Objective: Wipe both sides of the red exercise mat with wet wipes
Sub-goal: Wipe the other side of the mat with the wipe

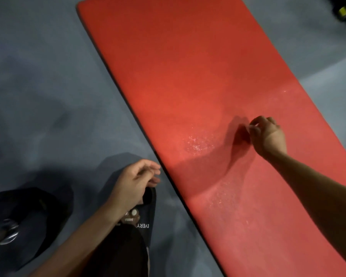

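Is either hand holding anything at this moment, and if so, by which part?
The right hand, curled over the red mat, may be pinching something tiny at its fingertips; too small to identify. The left hand holds nothing, fingers loosely curled.

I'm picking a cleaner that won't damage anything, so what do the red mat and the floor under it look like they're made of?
The red mat looks like foam or rubber with a matte, finely grained top: it has a thick rounded edge, lies flat, and shows no gloss, only pale specks or droplets. The floor looks like smooth, dull grey vinyl or rubber sheet, with soft mottled patches; the blur leaves the exact material open.
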Motion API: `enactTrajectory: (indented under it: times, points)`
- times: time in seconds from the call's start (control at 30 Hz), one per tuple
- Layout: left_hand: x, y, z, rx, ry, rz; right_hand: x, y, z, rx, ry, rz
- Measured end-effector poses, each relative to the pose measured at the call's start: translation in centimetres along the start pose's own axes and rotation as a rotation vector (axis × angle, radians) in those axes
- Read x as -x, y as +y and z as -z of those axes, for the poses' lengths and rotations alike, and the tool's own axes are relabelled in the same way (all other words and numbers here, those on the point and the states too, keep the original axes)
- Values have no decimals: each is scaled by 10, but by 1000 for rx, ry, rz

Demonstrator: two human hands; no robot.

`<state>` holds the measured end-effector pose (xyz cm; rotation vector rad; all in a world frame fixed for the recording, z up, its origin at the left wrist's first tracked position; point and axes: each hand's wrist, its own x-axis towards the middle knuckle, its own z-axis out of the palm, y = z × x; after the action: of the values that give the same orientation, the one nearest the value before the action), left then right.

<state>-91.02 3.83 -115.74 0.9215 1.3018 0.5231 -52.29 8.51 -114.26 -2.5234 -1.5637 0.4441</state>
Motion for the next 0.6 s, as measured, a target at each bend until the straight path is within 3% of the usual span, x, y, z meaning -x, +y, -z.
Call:
enactTrajectory:
  times: [0.13, 0.3, 0.37, 0.43, 0.6]
  points:
    - [3, -10, 0, 13, 6, 41, 36, -40, -44, -132, -85, 92]
    - [2, -10, 8, 8, 44, 37, 122, -102, -74, -171, -364, 576]
    - [-2, -5, 9, 14, 72, 49, 109, -89, -68, -96, -371, 744]
    - [-5, 0, 9, 37, 97, 56, 77, -61, -50, -29, -294, 633]
    - [-14, 9, 13, 18, 151, -1, 15, 3, -11, 6, -82, 23]
